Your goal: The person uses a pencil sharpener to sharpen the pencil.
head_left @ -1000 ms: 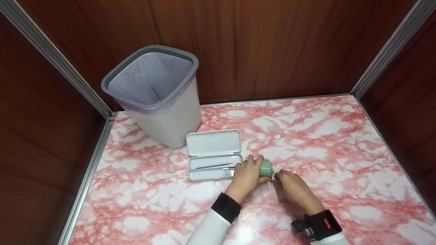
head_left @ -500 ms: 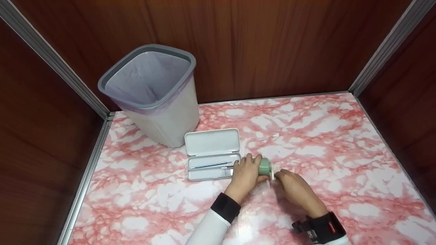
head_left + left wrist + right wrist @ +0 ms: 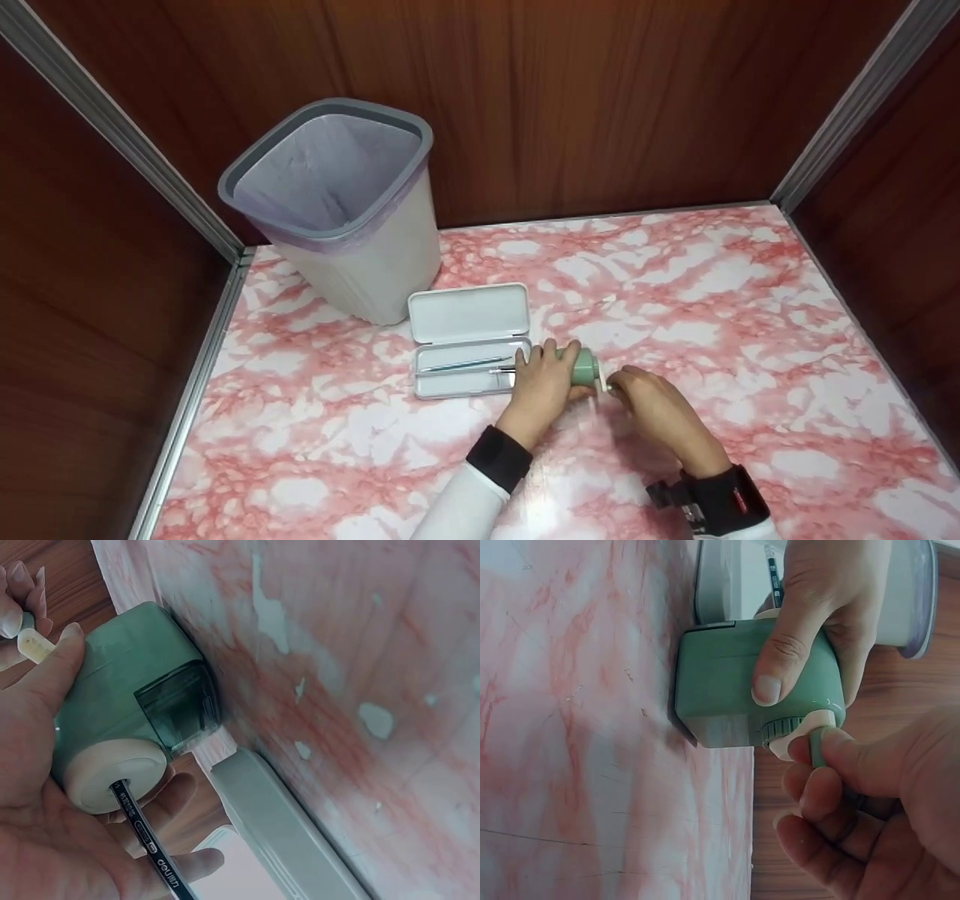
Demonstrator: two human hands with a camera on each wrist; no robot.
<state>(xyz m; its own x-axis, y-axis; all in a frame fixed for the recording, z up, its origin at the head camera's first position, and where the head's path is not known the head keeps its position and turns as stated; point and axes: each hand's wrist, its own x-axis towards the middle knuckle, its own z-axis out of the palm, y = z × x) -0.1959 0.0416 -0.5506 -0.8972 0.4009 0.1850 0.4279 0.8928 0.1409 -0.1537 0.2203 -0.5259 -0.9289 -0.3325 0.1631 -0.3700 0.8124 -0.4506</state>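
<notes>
A green pencil sharpener (image 3: 127,660) with a crank rests on the marbled tabletop. My left hand (image 3: 543,379) grips its body from above, thumb on one side and fingers on the other. A dark pencil (image 3: 150,840) with white lettering sticks out of the round cream-coloured front of the sharpener; its tip is hidden inside. My right hand (image 3: 656,409) pinches the green knob (image 3: 817,748) of the cream crank arm (image 3: 802,733) between thumb and forefinger. In the left wrist view, a dark see-through shavings drawer (image 3: 180,706) shows in the sharpener's side.
Left of the hands lies an open white pencil case (image 3: 469,311), its lid folded back. A blue pencil (image 3: 465,364) lies in it. Behind stands a tall bin (image 3: 375,262) with a grey rim and a purple liner. Wood-grain panels (image 3: 600,112) enclose the back and sides.
The right hand has shifted slightly as the crank arm changes its angle. My left hand keeps its grip on the sharpener, and the pencil case has stayed put.
</notes>
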